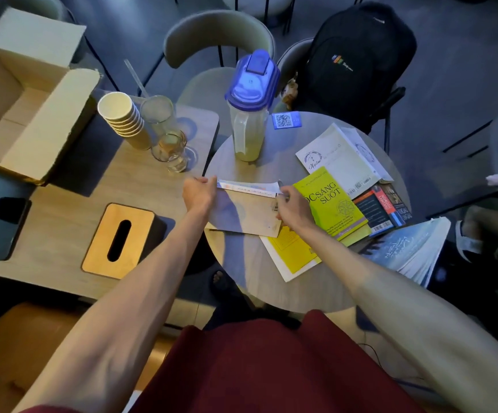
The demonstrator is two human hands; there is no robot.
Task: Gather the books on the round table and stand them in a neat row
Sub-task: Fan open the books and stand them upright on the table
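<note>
Head view: beige book [247, 210], round table [250, 275] centre, tilted up; left hand [198, 193] grips its 9 o'clock end, right hand [292, 205] pinches the 3 o'clock end, likely to stand it. Flat at 2–5 o'clock: remaining books [331, 204].

Floor [465, 70]: dark blue-grey, matte.
Round table [242, 272]: grey wood-grain top.
Rectangular table [63, 210]: pale wood, rounded corner, just beside the round one on its left.
Chair [218, 34]: grey padded seat, curved backrest, thin black legs — behind both tables.
Second chair [289, 64]: largely hidden under a black backpack [358, 55].
Light: dim, bluish — soft shadows.
</note>
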